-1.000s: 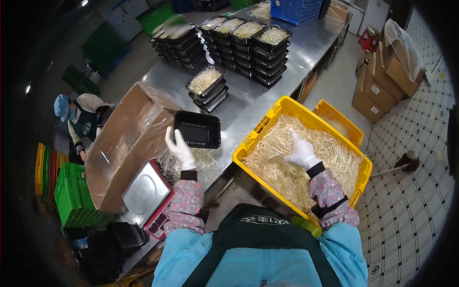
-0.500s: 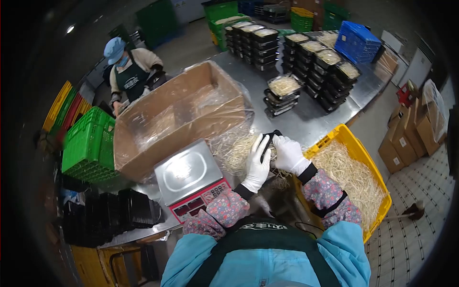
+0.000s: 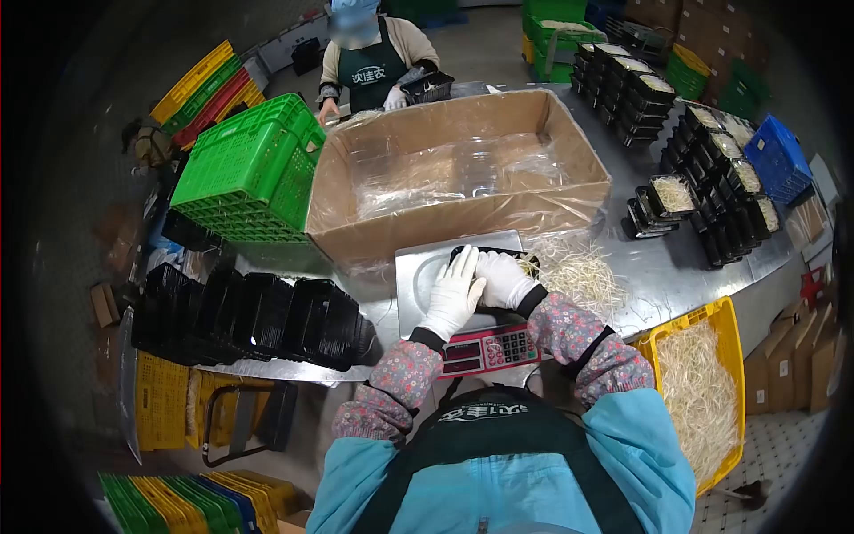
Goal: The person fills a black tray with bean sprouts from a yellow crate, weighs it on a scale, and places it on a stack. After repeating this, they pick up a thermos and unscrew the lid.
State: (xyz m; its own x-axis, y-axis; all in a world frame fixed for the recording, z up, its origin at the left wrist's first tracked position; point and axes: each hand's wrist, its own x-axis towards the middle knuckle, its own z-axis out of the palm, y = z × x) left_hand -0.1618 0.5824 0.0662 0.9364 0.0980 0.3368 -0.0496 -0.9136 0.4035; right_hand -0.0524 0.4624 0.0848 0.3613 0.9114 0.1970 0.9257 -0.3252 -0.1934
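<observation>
A black plastic tray (image 3: 461,252) lies on the silver pan of the weighing scale (image 3: 411,283), largely hidden under my hands. My left hand (image 3: 452,295), white-gloved, rests over the tray's left part with its fingers stretched out and its thumb apart. My right hand (image 3: 504,280), also gloved, is closed over the right part of the tray; its fingertips are partly hidden beside my left hand. Bean sprouts (image 3: 528,264) show at the tray's right edge. A loose heap of bean sprouts (image 3: 583,278) lies on the metal table to the right of the scale.
A plastic-lined cardboard box (image 3: 454,218) stands behind the scale. Stacked empty black trays (image 3: 267,311) are at left, below a green crate (image 3: 253,169). A yellow crate of sprouts (image 3: 698,400) sits right. Filled trays (image 3: 672,194) stand at the back right. A co-worker (image 3: 374,67) stands opposite.
My hands and the black tray have gone from over the sprout heap leftward onto the scale. My left hand has flattened out. The head view has turned left.
</observation>
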